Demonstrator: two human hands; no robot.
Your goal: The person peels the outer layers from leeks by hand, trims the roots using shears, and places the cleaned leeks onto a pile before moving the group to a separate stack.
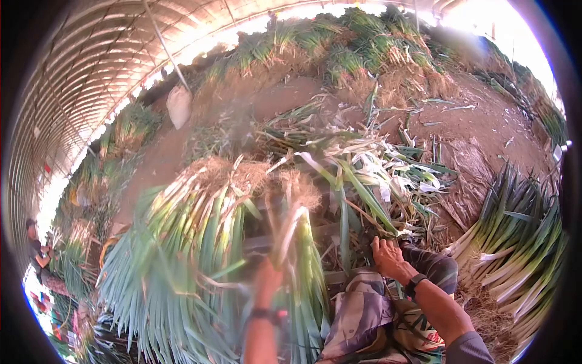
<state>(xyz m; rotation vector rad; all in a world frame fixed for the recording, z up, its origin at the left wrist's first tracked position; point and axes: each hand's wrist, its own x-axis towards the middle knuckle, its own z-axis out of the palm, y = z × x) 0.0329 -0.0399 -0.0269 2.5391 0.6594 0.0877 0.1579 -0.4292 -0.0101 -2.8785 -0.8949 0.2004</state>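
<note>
My left hand point(268, 280) is blurred by motion. It is over the right side of a large heap of long green onions point(176, 224), beside a pale onion stalk point(290, 233) that is also smeared; its fingers cannot be made out. The heap's roots point(212, 173) point away from me and its green leaves hang toward me. My right hand point(389, 258), with a dark watch on the wrist, is closed by my knee. Whatever its fingers hold is hidden. A loose green leaf point(373, 203) ends just above it.
Peeled leaves and skins point(388, 167) litter the ground ahead. Green onions with white stalks point(515, 242) lie at right beside a crumpled sheet point(467, 170). More bundles point(376, 45) are piled at the back. A pale sack point(179, 106) is at left, and another person point(39, 252) at far left.
</note>
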